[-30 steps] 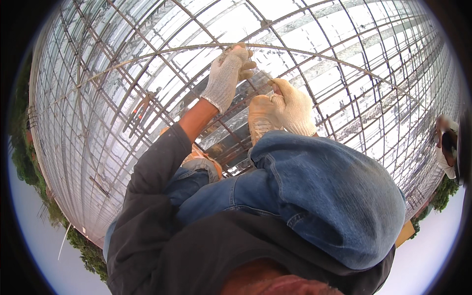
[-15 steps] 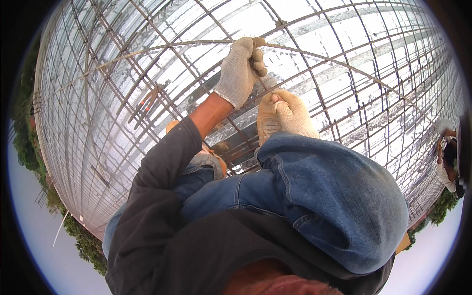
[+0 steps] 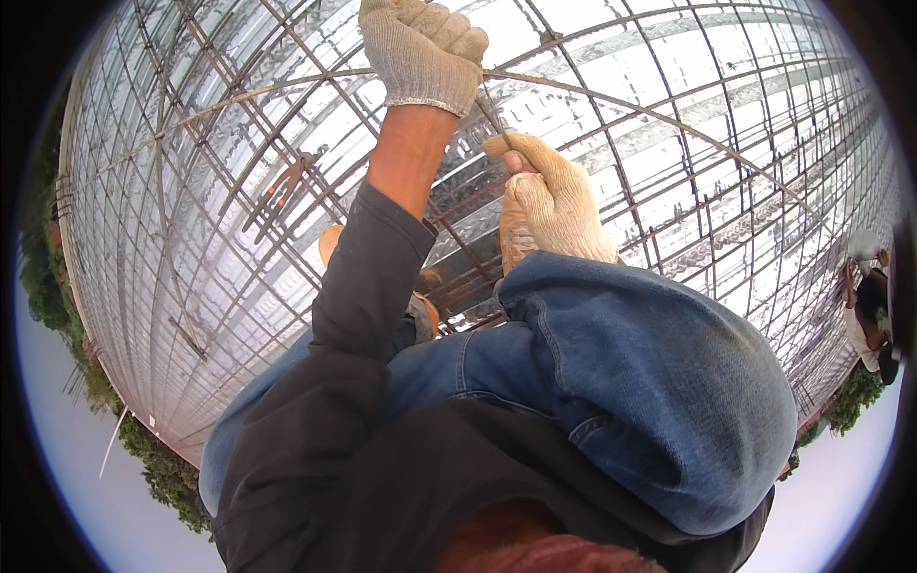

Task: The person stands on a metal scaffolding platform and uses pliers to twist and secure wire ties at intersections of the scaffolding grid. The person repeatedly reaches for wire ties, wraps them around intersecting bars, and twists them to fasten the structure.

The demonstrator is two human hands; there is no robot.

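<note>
broadly, steel mesh [image 3: 548, 38] spans the upper frame

a denim-clad knee [image 3: 659, 382], lower right of centre, blocks the right forearm. a person [image 3: 867, 315] is at the right edge. top centre, the left hand [image 3: 422, 53] is clenched over the mesh; lower, the right hand [image 3: 559, 196] curls, index against thumb. what either grips, i cannot tell. a red-marked tool [image 3: 291, 178] lies upper left.

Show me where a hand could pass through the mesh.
Likely the mesh gaps right of the right hand, below the long bar. It is crowded by the tool, where mesh bars bunch, and at the right shoe.
</note>
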